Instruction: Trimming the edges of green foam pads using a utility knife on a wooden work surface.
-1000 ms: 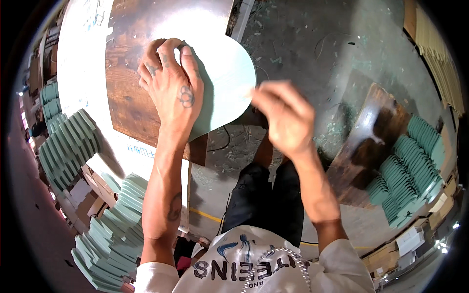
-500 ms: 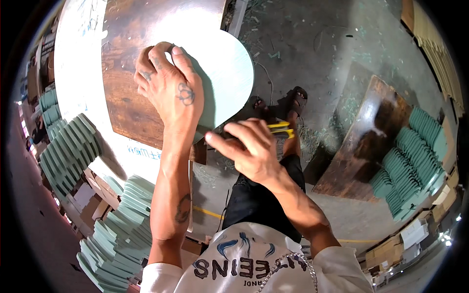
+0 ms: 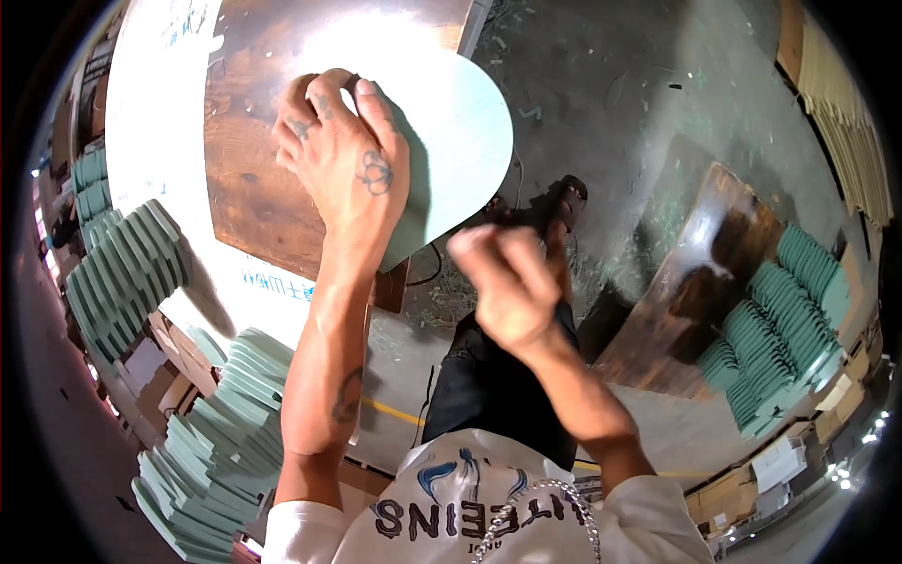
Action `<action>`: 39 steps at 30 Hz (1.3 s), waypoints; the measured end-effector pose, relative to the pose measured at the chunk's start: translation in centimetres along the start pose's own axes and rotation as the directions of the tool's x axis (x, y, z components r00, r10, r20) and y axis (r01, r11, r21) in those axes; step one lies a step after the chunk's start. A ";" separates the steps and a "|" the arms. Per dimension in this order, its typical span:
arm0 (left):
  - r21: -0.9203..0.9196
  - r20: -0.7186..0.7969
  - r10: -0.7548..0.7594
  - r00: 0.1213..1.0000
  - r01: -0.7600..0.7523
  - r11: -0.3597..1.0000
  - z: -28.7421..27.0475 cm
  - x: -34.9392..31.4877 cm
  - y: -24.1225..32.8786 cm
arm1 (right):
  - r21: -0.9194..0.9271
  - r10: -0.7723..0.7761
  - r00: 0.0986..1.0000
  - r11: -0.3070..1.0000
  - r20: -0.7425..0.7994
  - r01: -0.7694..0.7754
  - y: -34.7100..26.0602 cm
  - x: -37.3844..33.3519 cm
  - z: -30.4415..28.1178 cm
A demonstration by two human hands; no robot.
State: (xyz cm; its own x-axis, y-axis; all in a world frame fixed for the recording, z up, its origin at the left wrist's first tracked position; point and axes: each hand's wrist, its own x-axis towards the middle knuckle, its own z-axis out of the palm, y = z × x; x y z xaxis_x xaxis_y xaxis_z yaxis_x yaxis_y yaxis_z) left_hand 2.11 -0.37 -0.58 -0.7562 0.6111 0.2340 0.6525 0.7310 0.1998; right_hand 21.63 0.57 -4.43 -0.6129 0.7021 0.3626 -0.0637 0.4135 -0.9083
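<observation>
Right hand (image 3: pixel 507 282) pulled back from the 0.5 s earlier reach, now blurred, fingers curled, hold impossible to tell; left hand (image 3: pixel 343 164) unmoved, fingers spread, pressing pale green rounded sheet (image 3: pixel 460 132) flat on the brown wooden board (image 3: pixel 254 188), pinned.

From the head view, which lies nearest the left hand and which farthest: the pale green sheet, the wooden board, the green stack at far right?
1. Pale green sheet: under the left hand, touched by it.
2. Wooden board: beneath the sheet, showing just left of the hand.
3. Green stack: far right, past the right hand.
</observation>
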 end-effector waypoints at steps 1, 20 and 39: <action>-0.012 0.013 0.008 1.000 -0.008 1.000 -0.1 -0.1 -0.1 | -0.006 0.020 0.998 1.000 -0.064 -0.021 0.2 2.2 -1.2; -0.037 -0.038 0.029 0.999 -0.030 0.999 0.3 -0.4 -0.3 | 0.016 -0.045 0.993 0.999 0.108 0.044 0.8 -2.6 1.8; -0.067 0.013 0.054 0.998 -0.053 0.996 -0.3 0.0 -0.7 | -0.223 0.020 0.727 0.957 0.686 0.184 -0.2 11.7 -6.7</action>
State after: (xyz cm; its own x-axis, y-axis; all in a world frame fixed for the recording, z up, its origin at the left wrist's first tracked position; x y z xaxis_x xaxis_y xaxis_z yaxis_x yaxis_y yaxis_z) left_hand 1.69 -1.01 -0.48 -0.7207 0.6533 0.2318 0.6932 0.6759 0.2504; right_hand 19.72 12.59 1.43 -0.9873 0.1211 0.1027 0.0015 0.6543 -0.7562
